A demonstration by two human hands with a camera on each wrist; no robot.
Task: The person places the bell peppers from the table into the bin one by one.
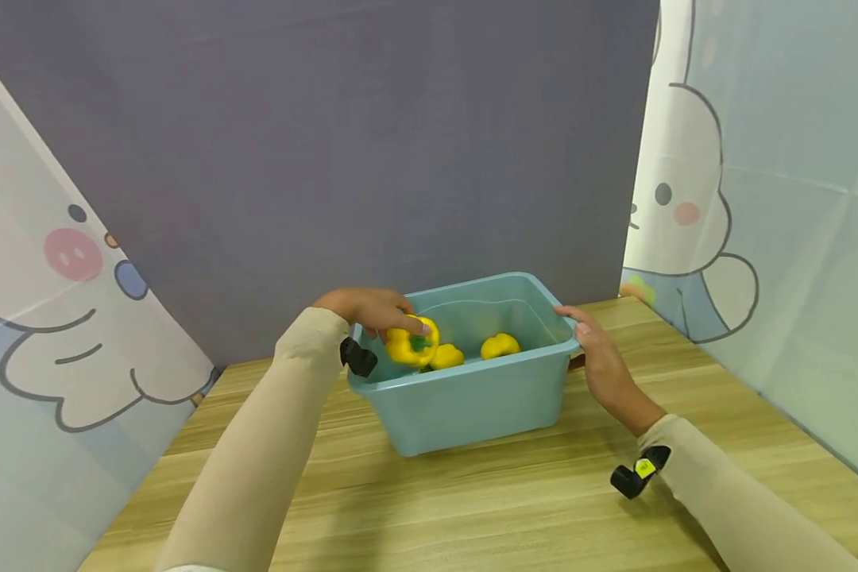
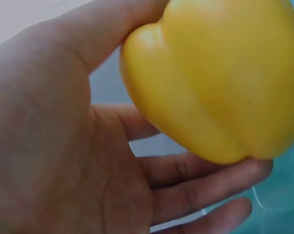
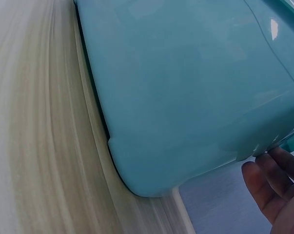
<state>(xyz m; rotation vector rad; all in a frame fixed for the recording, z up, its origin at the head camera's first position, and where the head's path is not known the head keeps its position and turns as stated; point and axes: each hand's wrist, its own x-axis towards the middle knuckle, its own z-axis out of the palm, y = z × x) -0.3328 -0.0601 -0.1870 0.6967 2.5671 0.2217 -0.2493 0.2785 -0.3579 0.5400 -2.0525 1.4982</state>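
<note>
A yellow bell pepper (image 1: pixel 403 349) with a green stem is held in my left hand (image 1: pixel 373 307), over the left end of a blue-green plastic bin (image 1: pixel 472 409). In the left wrist view, the thumb lies along one side of the pepper (image 2: pixel 220 73) and the fingers support it from the other. Inside the bin sit two more yellow peppers, one (image 1: pixel 446 358) just beside the held one, the other (image 1: pixel 500 345) farther right. My right hand (image 1: pixel 606 365) grips the bin's right rim, thumb on top; its curled fingers (image 3: pixel 271 178) reach under the rim in the right wrist view.
The bin stands at a slight angle on a wood-grain table (image 1: pixel 486 508). A dark grey backdrop (image 1: pixel 343 159) rises behind it. Cartoon-printed curtains hang at the left (image 1: pixel 36 318) and right (image 1: pixel 794 238).
</note>
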